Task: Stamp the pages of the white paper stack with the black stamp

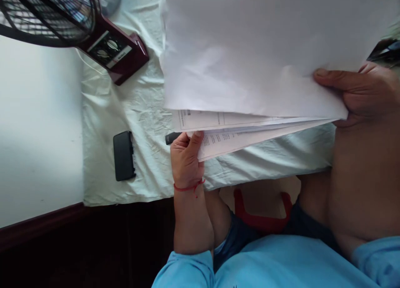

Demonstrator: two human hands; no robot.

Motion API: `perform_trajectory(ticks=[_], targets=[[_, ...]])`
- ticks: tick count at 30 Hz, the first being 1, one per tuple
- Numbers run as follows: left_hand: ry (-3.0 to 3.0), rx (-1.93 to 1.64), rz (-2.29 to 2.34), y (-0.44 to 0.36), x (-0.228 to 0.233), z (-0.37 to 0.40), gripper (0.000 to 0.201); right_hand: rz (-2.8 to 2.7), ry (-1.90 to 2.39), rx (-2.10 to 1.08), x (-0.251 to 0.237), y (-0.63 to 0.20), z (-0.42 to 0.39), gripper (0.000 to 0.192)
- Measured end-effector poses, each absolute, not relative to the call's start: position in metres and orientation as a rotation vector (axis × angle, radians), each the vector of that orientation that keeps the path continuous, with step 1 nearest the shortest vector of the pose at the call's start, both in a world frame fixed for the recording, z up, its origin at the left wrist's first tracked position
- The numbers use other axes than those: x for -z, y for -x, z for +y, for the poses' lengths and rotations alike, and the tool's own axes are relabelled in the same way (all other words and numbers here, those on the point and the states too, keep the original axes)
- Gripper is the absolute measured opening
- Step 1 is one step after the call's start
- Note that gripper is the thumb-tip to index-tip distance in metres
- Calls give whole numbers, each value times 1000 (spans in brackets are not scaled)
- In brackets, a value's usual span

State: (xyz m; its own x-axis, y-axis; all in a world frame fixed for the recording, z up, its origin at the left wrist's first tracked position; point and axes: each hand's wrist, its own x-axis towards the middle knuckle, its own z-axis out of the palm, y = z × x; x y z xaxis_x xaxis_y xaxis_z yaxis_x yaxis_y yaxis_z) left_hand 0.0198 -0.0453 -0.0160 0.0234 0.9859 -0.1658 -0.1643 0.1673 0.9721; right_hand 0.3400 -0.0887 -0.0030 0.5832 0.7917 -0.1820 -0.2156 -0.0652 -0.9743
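Observation:
A large blank white sheet of paper (243, 54) is raised over the table, with several printed sheets (225, 143) fanned out beneath its lower edge. My right hand (365, 88) grips the papers at their right corner, thumb on top and fingers behind. Lower down, my left hand (187, 156), with a red string at the wrist, pinches the left edge of the lowest printed sheet between thumb and fingers. Most of the printed text lies hidden under the top sheet. Just behind my left hand, the end of a small dark object (171, 138) sticks out.
A dark red fan (121, 54) with a round grille stands at the upper left. A black rectangular device (123, 156) lies on the pale green cloth (150, 171) covering the table. White wall borders the left side. A red stool (262, 219) shows between my legs.

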Motion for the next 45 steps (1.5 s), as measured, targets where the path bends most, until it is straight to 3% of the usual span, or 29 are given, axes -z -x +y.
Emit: perform_trajectory(ticks=[6,13,18,30,34,41,45], targets=[[-936,-1174,1063,-18,16,-44,35,-478,1444,-876,-2,-337,-88,30],[-911,-1198,1097,-18,15,-46,35,-529,1514,-857,1,-338,-89,37],[-924,-1257,1044,-18,18,-45,25,-516,1555,-839,-1,-339,-90,39],[-972,-1328,1129,-23,20,-44,32,-546,1486,-902,1,-341,-91,41],[-903,-1264,1051,-25,15,-46,56,-573,1462,-905,0,-340,-95,48],[-939,-1317,1122,-17,22,-46,22,-679,1464,-879,2,-346,-101,62],[-1048,-1296,1111,-16,20,-45,41,-780,1453,-834,3,-350,-107,56]])
